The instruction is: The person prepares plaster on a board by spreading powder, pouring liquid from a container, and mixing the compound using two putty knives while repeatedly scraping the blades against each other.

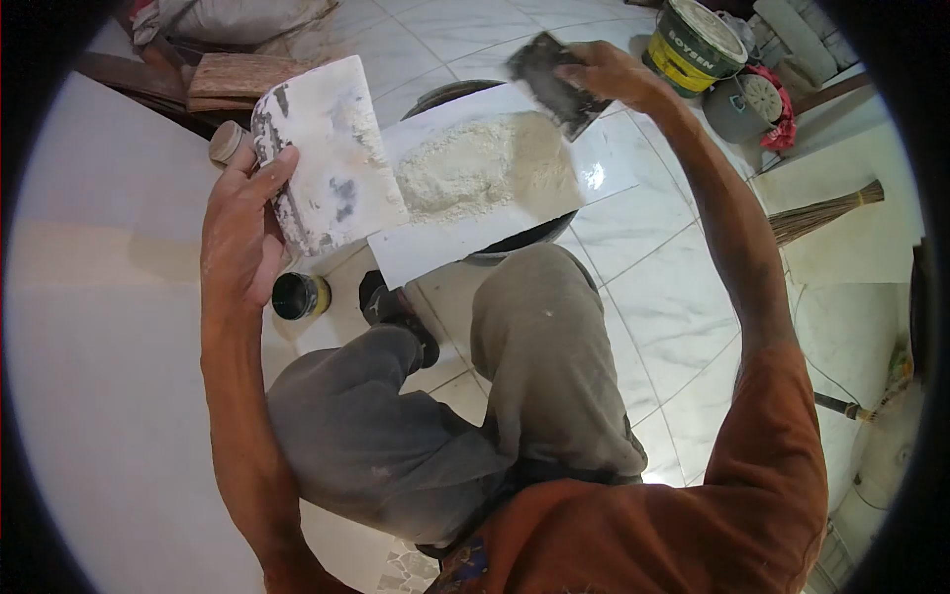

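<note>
My left hand (242, 223) grips a flat rectangular spreader plate (332, 148), its face coated in white putty with dark bare patches along one edge. The thumb presses on its near side. In my right hand (609, 74) is a dark, smeared rectangular scraper (556, 84), raised over the far right end of a white board (421, 252). On that board lies a mound of off-white powdery paste (465, 163), rough at left and smoother at right. The spreader's lower right corner overlaps the board's left edge in view. A round black tub (529, 238) shows beneath the board.
A small dark open can (300, 296) stands on the tiled floor by my foot (401, 317). At the back right are a Boysen paint bucket (695, 45) and a grey pail (740, 107). A stick broom (826, 213) lies right; wooden planks (237, 79) sit back left.
</note>
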{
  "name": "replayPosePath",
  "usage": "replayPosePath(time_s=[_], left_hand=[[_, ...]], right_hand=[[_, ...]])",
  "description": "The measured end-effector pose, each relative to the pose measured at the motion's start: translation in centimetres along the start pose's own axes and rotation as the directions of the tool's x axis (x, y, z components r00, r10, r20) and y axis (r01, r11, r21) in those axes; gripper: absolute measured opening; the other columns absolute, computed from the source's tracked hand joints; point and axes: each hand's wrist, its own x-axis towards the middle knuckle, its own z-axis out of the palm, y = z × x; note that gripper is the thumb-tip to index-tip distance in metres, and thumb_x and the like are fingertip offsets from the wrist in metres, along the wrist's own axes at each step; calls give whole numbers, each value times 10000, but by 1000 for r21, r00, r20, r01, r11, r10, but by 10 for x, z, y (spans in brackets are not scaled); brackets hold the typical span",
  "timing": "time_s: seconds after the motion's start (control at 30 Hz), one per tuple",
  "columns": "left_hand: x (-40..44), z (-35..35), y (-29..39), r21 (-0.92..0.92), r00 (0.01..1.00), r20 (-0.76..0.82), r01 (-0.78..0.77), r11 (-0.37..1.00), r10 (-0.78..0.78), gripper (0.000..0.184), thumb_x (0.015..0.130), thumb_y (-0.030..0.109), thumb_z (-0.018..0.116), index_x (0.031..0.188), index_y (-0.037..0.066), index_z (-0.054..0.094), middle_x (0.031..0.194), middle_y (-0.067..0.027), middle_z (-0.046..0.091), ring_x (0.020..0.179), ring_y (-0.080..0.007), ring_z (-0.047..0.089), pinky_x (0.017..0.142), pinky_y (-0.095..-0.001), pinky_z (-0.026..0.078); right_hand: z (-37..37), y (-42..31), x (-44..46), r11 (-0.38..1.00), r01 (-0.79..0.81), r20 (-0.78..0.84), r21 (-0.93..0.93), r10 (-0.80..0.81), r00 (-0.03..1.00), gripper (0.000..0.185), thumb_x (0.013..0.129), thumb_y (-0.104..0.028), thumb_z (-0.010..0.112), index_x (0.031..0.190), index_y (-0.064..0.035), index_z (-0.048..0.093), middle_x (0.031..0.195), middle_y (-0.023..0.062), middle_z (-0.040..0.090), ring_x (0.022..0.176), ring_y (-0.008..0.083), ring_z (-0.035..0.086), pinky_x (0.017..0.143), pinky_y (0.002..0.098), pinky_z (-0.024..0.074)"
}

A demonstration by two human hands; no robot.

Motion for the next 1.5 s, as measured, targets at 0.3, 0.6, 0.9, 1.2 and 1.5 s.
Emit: replayPosePath(time_s=[0.3,0.6,0.9,1.2,1.5], left_hand=[[3,-4,-4,50,1000,-26,19,999,-18,486,945,128,584,1356,-61,404,1266,-181,562,1138,-208,593,976,-338,503],[4,-3,-3,16,999,-37,-13,1000,14,404,952,61,563,1327,-41,451,1212,-142,598,1072,-188,621,949,-337,517],[4,-2,0,29,1000,-22,21,999,-20,385,953,64,562,1312,-34,460,1207,-127,599,1074,-172,617,940,-327,517],[4,-1,2,52,998,-49,44,998,-41,398,951,76,567,1318,-32,457,1196,-128,605,1063,-171,621,933,-325,520],[3,0,2,58,998,-59,37,998,-34,408,954,78,564,1321,-51,442,1206,-143,602,1062,-178,624,934,-320,520]], right_hand=[[-28,154,35,946,-246,-44,211,261,964,315,859,-186,666,1043,70,655,835,99,654,716,179,577,655,351,476],[1,127,47,961,-240,6,140,241,970,300,920,-192,637,1093,53,655,892,82,668,754,159,575,722,335,484],[7,91,61,985,-118,59,-129,127,990,308,904,-218,640,1125,-4,659,877,95,676,795,192,610,726,371,505],[-4,70,82,958,-84,103,-275,116,988,316,876,-237,630,1116,-33,653,889,92,668,813,202,594,758,374,485],[4,70,110,931,64,175,-361,0,985,269,879,-238,622,1020,-10,643,843,130,656,795,233,591,734,398,485]])
